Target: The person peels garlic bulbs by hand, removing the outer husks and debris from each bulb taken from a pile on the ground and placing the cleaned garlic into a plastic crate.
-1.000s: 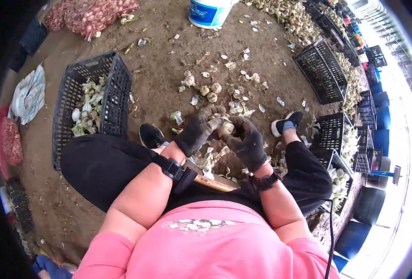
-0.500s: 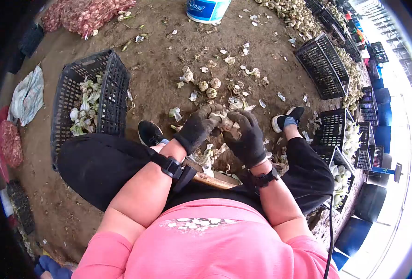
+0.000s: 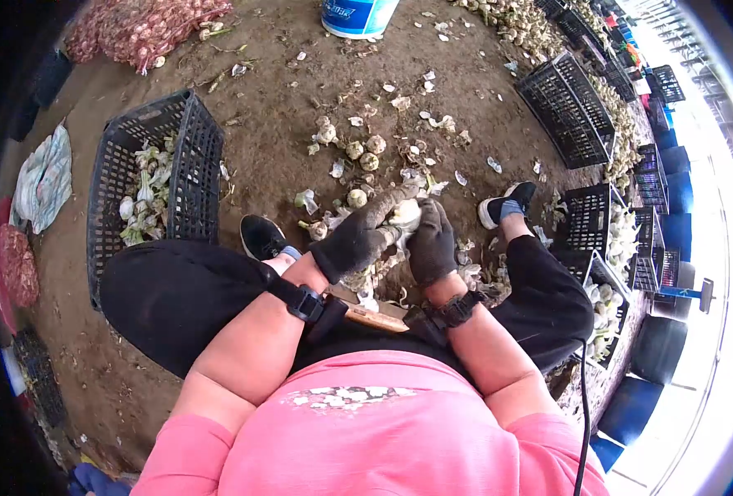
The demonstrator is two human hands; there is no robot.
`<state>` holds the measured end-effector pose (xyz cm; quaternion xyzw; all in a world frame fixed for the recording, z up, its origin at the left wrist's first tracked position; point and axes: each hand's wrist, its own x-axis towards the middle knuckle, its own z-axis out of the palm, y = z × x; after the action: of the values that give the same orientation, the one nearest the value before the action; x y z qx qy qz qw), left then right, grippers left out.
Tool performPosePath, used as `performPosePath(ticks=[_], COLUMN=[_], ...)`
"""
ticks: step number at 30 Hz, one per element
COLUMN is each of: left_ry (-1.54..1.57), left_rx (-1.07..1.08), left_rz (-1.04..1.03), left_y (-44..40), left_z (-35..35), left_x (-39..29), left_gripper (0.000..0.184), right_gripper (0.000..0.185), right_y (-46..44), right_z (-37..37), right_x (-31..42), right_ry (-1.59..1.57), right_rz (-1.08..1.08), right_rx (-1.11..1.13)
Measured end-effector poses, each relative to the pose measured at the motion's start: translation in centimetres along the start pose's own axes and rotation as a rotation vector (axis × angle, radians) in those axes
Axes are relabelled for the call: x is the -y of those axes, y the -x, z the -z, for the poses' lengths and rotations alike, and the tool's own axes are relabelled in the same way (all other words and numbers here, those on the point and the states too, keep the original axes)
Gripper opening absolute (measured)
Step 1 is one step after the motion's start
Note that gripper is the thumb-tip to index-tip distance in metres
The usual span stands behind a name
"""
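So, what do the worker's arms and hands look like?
The left hand and right hand wear dark gloves. Black strapped devices sit at both wrists. The sleeves are short and pink; a thin black cable runs past the right one.

Bucket (image 3: 360, 18) w/ blue label (image 3: 347, 14), white ltrs illegible, no txt readable

Gloved L hand (image 3: 352, 245) & R hand (image 3: 433, 248) hold wht garlic bulb (image 3: 405, 214).

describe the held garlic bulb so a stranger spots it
From the pink shirt at the bottom, look up to the left hand and right hand, both gloved. Held between them is the garlic bulb, whiter than the loose bulbs on the ground.
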<state>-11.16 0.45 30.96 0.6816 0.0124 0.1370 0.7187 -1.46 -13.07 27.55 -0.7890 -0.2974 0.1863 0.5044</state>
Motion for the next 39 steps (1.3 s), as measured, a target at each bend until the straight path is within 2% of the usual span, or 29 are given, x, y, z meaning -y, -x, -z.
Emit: performPosePath(ticks=[2,3,4,6,7,9,10,12,13,14,16,17,18,20,21,22,23,24,25,26,28,29,30,32,34,36,37,38,39], left_ry=[0.079,0.446,0.358,0.272,0.271,0.576,0.576,0.57,0.562,0.56,0.063,-0.117,-0.114,-0.445,-0.803,-0.804,-0.944,-1.082,-0.708,-0.705,0.087,0.281,0.389,0.64,0.644,0.651,0.375,0.099,0.014], left_rx=[0.03,-0.017,-0.035,0.044,0.045,0.157,0.158,-0.145,-0.197,-0.199,-0.284,-0.409,-0.413,-0.541,-0.368,-0.367,-0.42,-0.473,-0.06,-0.056,-0.039,-0.065,-0.023,-0.031,-0.084,-0.133,-0.163,-0.19,-0.194], left_rz=[0.072,0.224,0.185,0.223,0.223,0.405,0.405,0.342,0.272,0.27,0.17,0.344,0.347,0.333,0.132,0.124,0.092,0.061,0.607,0.61,0.379,0.409,0.429,0.455,0.408,0.361,0.338,0.311,0.257], left_y=[0.0,0.1,0.1,0.1,0.2,0.5,0.5,0.3,0.3,0.3,0.4,0.5,0.8,1.0,1.0,1.3,1.8,1.3,0.6,0.5,0.7,1.1,0.4,0.6,0.8,1.0,0.9,0.9,1.1], left_z=[-0.1,-0.3,-0.1,0.3,0.7,1.2,0.8,-0.4,-0.6,-0.4,0.7,0.6,1.1,3.0,3.5,2.8,1.5,0.4,1.0,0.9,0.6,0.1,-0.2,-0.4,-0.9,-0.9,-0.7,-0.6,-0.6], left_x=[-0.1,-0.8,-0.4,-0.4,-0.3,0.0,0.3,1.4,2.1,3.6,6.0,5.1,5.7,8.2,9.1,10.0,10.5,8.0,5.5,3.5,1.8,2.2,-0.4,0.5,3.0,4.7,5.3,5.6,5.6], left_gripper=[0.062,0.063,0.065,0.064,0.064,0.058,0.058,0.054,0.04,0.04,0.028,0.018,0.018,0.015,0.017,0.017,0.025,0.034,0.044,0.044,0.042,0.04,0.039,0.039,0.042,0.046,0.049,0.053,0.057], right_gripper=[0.03,0.028,0.043,0.044,0.044,0.043,0.043,0.042,0.042,0.041,0.041,0.043,0.043,0.038,0.04,0.04,0.039,0.039,0.033,0.033,0.025,0.021,0.021,0.017,0.019,0.022,0.019,0.019,0.016], right_y=[-0.4,-0.4,0.0,-0.9,-0.7,0.1,0.0,-0.5,-0.5,-0.6,-0.7,-0.2,0.3,0.8,0.3,-0.1,-0.6,-0.9,-0.7,-0.3,0.1,-0.1,-0.2,-0.3,-0.5,-0.7,-1.3,-1.2,-1.0], right_z=[-0.5,-0.2,-0.3,-0.8,-0.4,0.6,0.6,0.3,0.5,1.0,1.5,1.3,1.4,1.9,1.9,1.8,1.6,1.5,1.9,2.1,2.2,1.6,1.4,0.9,0.9,1.1,1.0,1.2,1.5], right_x=[-0.6,1.4,2.1,-0.2,-0.8,1.3,2.0,2.8,2.6,2.1,0.9,1.2,1.7,3.4,4.2,3.3,1.4,0.9,0.4,0.7,1.7,2.0,2.3,2.7,2.0,1.9,-0.6,0.5,2.7], right_ry=[-0.56,-0.633,-0.348,-1.116,-1.117,-0.979,-0.979,-0.812,-0.812,-0.994,-1.361,-1.451,-1.449,-1.401,-1.307,-1.305,-1.234,-1.16,-1.066,-1.066,-0.044,-0.876,-0.879,-0.432,-0.441,-0.027,0.134,0.135,0.271], right_rz=[-0.243,-0.365,-0.126,-0.484,-0.483,-0.423,-0.422,-0.318,-0.317,-0.409,-0.598,-0.56,-0.566,-0.463,-0.355,-0.347,-0.363,-0.382,-0.384,-0.389,0.137,-0.329,-0.33,-0.104,-0.118,0.002,0.185,0.183,0.132], right_rx=[0.01,0.062,0.072,0.236,0.236,0.297,0.296,0.269,0.271,0.319,0.41,0.441,0.443,0.39,0.415,0.413,0.266,0.12,0.089,0.085,0.136,0.142,0.147,0.129,0.165,0.112,-0.024,-0.023,0.054])
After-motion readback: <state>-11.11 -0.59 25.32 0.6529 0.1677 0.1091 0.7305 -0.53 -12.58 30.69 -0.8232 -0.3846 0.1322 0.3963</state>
